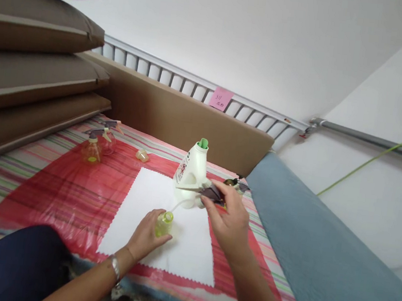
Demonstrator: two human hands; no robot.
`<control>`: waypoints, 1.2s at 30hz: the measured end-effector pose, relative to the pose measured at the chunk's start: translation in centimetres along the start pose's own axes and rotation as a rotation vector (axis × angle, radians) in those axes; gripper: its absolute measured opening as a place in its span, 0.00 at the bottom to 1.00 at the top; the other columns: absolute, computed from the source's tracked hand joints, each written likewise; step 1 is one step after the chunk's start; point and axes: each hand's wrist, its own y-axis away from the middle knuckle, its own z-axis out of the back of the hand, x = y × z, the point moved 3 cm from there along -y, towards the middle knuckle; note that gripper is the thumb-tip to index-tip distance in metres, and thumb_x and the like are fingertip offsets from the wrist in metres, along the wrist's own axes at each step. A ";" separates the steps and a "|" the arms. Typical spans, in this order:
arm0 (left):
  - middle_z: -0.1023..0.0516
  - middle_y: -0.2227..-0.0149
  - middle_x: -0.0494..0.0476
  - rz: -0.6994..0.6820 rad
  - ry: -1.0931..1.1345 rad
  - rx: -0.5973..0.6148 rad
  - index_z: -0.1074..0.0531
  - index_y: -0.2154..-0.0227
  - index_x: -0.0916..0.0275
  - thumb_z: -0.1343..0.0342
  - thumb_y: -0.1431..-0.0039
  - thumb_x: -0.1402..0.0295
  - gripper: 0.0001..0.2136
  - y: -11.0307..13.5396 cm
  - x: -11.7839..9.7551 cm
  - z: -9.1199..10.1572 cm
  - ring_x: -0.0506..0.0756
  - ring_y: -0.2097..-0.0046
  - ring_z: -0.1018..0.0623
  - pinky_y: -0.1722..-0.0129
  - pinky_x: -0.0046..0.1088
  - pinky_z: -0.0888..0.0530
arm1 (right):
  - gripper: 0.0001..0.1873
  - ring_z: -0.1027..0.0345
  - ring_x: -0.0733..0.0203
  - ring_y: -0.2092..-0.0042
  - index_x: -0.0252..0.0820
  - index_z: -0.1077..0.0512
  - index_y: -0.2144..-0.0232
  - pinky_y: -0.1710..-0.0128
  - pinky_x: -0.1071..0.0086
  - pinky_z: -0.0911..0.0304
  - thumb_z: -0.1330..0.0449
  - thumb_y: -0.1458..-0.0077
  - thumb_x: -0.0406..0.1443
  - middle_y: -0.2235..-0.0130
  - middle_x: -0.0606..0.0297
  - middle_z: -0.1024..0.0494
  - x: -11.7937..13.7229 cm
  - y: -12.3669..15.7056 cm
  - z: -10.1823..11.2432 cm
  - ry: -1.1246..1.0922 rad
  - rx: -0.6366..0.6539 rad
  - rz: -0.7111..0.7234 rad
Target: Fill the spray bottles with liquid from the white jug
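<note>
My left hand (149,229) grips a yellow-green clear bottle (164,224) with its mouth uncovered, over the white sheet (188,254). In my right hand (229,212) is a spray nozzle (213,194) with a dark trigger, held by thumb and fingers. Its thin pale tube (180,203) slants down toward the bottle's mouth; I cannot tell whether the tip is inside. Behind the nozzle a large white detergent jug (194,167) stands upright, green at its top, partly hidden by the nozzle and my right hand.
Two spray bottles, one yellow (92,151) and one pink (108,144), stand at the left. A small clear cap (142,155) lies on the red plastic sheet (60,187). Brown cushions (39,33) are stacked at left; a brown panel (176,111) runs along the back, a blue pad (307,237) at right.
</note>
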 end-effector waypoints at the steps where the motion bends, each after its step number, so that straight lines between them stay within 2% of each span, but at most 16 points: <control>1: 0.30 0.53 0.59 0.000 -0.002 -0.002 0.40 0.52 0.60 0.39 0.55 0.64 0.26 0.0 0.0 0.0 0.61 0.50 0.30 0.48 0.45 0.34 | 0.16 0.33 0.57 0.60 0.46 0.35 0.53 0.60 0.64 0.36 0.43 0.45 0.36 0.61 0.62 0.27 0.2 0.3 -0.4 -0.005 0.032 0.015; 6: 0.31 0.52 0.61 -0.009 0.003 0.005 0.40 0.51 0.61 0.38 0.56 0.63 0.28 -0.1 0.4 -0.1 0.61 0.48 0.31 0.47 0.46 0.35 | 0.15 0.33 0.58 0.58 0.45 0.35 0.54 0.57 0.65 0.37 0.43 0.45 0.33 0.60 0.62 0.27 0.2 2.1 -4.1 -0.108 0.206 -0.006; 10: 0.31 0.49 0.63 -0.052 0.048 0.089 0.40 0.49 0.61 0.37 0.57 0.62 0.31 -0.3 0.9 0.2 0.62 0.47 0.32 0.47 0.47 0.36 | 0.13 0.33 0.59 0.58 0.43 0.32 0.60 0.58 0.67 0.38 0.41 0.50 0.31 0.61 0.64 0.27 -1.3 3.6 -7.7 -0.182 0.278 -0.190; 13: 0.32 0.49 0.63 -0.055 0.085 0.115 0.41 0.48 0.62 0.36 0.58 0.63 0.33 -0.3 1.2 0.5 0.61 0.47 0.32 0.46 0.45 0.35 | 0.08 0.33 0.59 0.62 0.42 0.31 0.65 0.61 0.68 0.39 0.41 0.51 0.33 0.65 0.64 0.27 -2.2 4.2 -9.1 -0.192 0.286 -0.296; 22: 0.32 0.49 0.62 -0.041 0.071 0.098 0.41 0.47 0.61 0.36 0.58 0.63 0.33 -0.2 1.5 0.0 0.62 0.47 0.32 0.46 0.47 0.36 | 0.03 0.34 0.60 0.64 0.43 0.30 0.69 0.62 0.69 0.40 0.42 0.51 0.33 0.67 0.66 0.28 -1.1 3.6 -9.4 -0.155 0.319 -0.270; 29: 0.32 0.49 0.62 -0.059 0.112 0.110 0.40 0.48 0.60 0.35 0.59 0.63 0.34 -0.3 1.4 0.3 0.62 0.46 0.33 0.46 0.46 0.37 | 0.01 0.34 0.60 0.66 0.42 0.30 0.72 0.65 0.69 0.41 0.42 0.51 0.33 0.70 0.66 0.28 -1.6 3.8 -9.5 -0.109 0.334 -0.297; 36: 0.32 0.49 0.62 -0.056 0.100 0.108 0.40 0.48 0.62 0.36 0.59 0.63 0.33 -0.2 1.3 0.3 0.61 0.47 0.32 0.46 0.44 0.37 | 0.04 0.33 0.60 0.65 0.42 0.28 0.70 0.64 0.70 0.40 0.43 0.49 0.33 0.69 0.64 0.27 -1.4 3.6 -9.2 -0.065 0.428 -0.294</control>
